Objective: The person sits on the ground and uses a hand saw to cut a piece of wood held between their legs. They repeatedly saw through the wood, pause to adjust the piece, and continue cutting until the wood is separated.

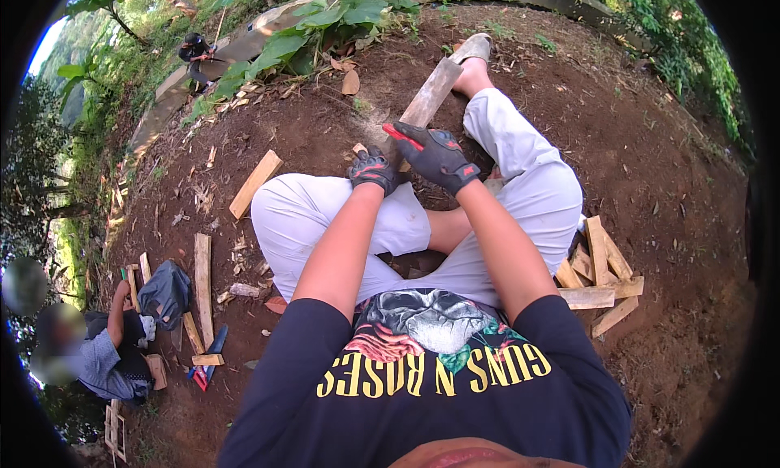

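Right hand [439,158]: fingers over the plank's near end; cannot tell whether gripping
Left hand [374,172]: fingers bent; cannot tell what they grasp
Plank [431,93]: slants from right hand toward the shoe [474,48]
Soil [650,175]: wood pieces [598,257] heaped at right

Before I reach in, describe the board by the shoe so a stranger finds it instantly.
Start at the pale trousers; beyond them is a shoe. The board slants from beside it down toward the right hand. It looks greyer than the yellowish wood pile right of the trousers.
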Demonstrator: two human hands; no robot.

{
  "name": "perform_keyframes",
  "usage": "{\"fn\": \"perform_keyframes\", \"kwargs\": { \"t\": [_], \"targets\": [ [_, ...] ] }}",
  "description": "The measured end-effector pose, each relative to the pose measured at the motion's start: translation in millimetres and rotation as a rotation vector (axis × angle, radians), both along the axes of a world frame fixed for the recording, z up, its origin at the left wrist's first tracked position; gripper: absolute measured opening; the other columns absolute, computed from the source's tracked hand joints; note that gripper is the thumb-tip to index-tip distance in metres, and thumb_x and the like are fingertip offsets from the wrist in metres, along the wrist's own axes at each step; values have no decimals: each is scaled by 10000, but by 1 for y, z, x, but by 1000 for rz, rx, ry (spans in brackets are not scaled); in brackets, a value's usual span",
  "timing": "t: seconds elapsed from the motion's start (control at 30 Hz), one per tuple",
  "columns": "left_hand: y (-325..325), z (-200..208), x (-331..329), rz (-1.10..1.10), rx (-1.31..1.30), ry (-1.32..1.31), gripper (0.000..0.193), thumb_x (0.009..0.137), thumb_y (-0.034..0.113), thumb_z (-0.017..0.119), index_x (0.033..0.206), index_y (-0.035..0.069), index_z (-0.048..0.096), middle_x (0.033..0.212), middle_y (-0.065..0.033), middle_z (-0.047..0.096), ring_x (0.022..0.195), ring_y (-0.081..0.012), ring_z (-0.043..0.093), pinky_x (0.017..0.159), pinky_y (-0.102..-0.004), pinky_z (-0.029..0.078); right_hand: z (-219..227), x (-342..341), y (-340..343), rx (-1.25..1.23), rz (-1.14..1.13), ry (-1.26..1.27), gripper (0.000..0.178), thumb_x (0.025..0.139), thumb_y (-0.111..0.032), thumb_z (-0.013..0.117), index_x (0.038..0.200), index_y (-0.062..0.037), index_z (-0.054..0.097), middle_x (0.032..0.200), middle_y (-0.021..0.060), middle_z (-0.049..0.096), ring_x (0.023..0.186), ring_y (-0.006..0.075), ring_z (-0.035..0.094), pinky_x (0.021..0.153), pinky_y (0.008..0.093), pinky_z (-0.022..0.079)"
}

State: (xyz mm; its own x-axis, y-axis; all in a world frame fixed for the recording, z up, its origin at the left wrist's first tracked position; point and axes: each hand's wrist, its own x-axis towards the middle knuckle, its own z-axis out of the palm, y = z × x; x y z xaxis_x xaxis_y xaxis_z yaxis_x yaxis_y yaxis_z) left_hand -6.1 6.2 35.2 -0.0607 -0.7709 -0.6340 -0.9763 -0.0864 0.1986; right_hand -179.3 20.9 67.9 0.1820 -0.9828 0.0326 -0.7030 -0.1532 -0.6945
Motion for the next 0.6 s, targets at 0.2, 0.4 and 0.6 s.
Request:
{"fn": "perform_keyframes", "kwargs": {
  "t": [0.2,0.4,0.6],
  "targets": [
    [6,1,5,27,8,-37,1308,774,756,813,1672,-28,275,1704,-280,332,1567,-421,401,1263,-526,370,164,-74,127,128,-17,88,402,1028,-237,659,1404,-107,721,1293,240,745,1165,405,739,1025,464,576],
    [9,-5,-5,29,-11,-58,1201,796,691,832,1659,22,332,1645,-225,413,1520,-427,432,1204,-596,384,222,-76,179,143,-10,187,427,1041,-198,660,1438,-44,690,1277,236,767,1152,406,767,991,442,595],
    [13,-4,-5,49,-15,-23,1241,789,668,853,1682,11,296,1677,-241,378,1506,-439,441,1220,-583,368,50,-33,51,82,3,58,451,1019,-285,668,1451,-160,698,1176,221,779,977,387,781,866,472,607]
  ]
}}
